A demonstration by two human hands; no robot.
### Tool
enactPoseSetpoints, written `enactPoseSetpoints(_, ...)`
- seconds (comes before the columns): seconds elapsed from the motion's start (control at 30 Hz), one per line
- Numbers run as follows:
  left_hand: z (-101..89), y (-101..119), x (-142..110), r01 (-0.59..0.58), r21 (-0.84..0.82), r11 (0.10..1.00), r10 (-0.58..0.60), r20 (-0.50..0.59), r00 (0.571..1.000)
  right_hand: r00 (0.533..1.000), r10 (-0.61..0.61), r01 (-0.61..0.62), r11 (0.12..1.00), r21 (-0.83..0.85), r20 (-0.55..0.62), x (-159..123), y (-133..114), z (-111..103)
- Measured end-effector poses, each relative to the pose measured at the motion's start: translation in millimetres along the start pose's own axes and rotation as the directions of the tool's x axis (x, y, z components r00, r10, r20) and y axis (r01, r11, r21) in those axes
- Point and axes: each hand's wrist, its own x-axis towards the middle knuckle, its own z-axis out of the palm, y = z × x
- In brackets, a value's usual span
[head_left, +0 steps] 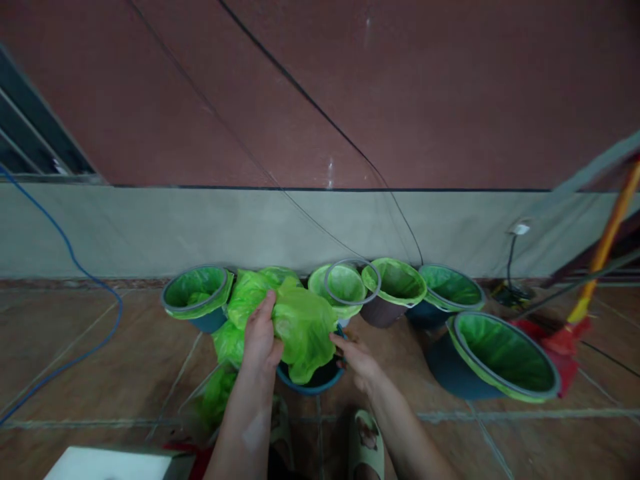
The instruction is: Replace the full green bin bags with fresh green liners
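A bright green plastic bag (305, 327) hangs, bunched and partly spread, over a blue bucket (311, 388) standing on the floor just ahead of my feet. My left hand (261, 333) is closed on the bag's left side, thumb toward the middle. From the right, my right hand (357, 359) pinches the bag's edge beside the bucket's rim; some of its fingers are hidden. Most of the bucket's opening is covered by the bag. Left of my left hand lies a heap of more green bags (245, 297), partly behind my forearm.
Bag-lined buckets stand along the wall: a left one (200, 313), a brown one (383, 313) and several others. A loose grey ring (373, 293) leans among them. Nearer right is a large lined bucket (450, 367), beside a red-headed broom (575, 340). A blue hose (75, 257) curves at left.
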Motion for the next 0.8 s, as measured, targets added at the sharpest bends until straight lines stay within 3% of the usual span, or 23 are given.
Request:
enactPoseSetpoints(0.1, -5.5, 4, 8, -0.107, 0.021, 0.994, 0.107, -0.03, 0.994, 0.999, -0.033, 0.039, 0.984, 0.171, -0.04, -8, -19, 3)
enactPoseSetpoints(0.23, -18.3, 14, 25, -0.25, 0.052, 0.967, 0.254, -0.104, 0.962, 0.954, -0.253, 0.292, 0.9, 0.322, -0.158, -5, -51, -16)
enactPoseSetpoints(0.43, -29.5, 20, 44, -0.4, 0.102, 0.911, 0.411, -0.136, 0.902, 0.787, -0.401, 0.549, 0.802, 0.236, -0.47, 14, -82, -67)
enactPoseSetpoints(0.57, -29.1, 20, 45, -0.471, 0.102, 0.876, 0.481, -0.132, 0.867, 0.647, -0.446, 0.676, 0.711, 0.194, -0.618, 22, -90, -83)
enactPoseSetpoints(0.67, -27.7, 21, 43, -0.491, 0.083, 0.867, 0.498, -0.137, 0.857, 0.568, -0.42, 0.739, 0.639, 0.215, -0.707, 28, -93, -94)
enactPoseSetpoints(0.73, -25.7, 23, 41, -0.471, 0.064, 0.88, 0.475, -0.117, 0.872, 0.536, -0.396, 0.733, 0.657, 0.178, -0.746, 34, -93, -105)
enactPoseSetpoints(0.8, -22.5, 24, 37, -0.452, 0.041, 0.891, 0.454, -0.087, 0.887, 0.474, -0.428, 0.685, 0.728, 0.017, -0.77, 37, -92, -116)
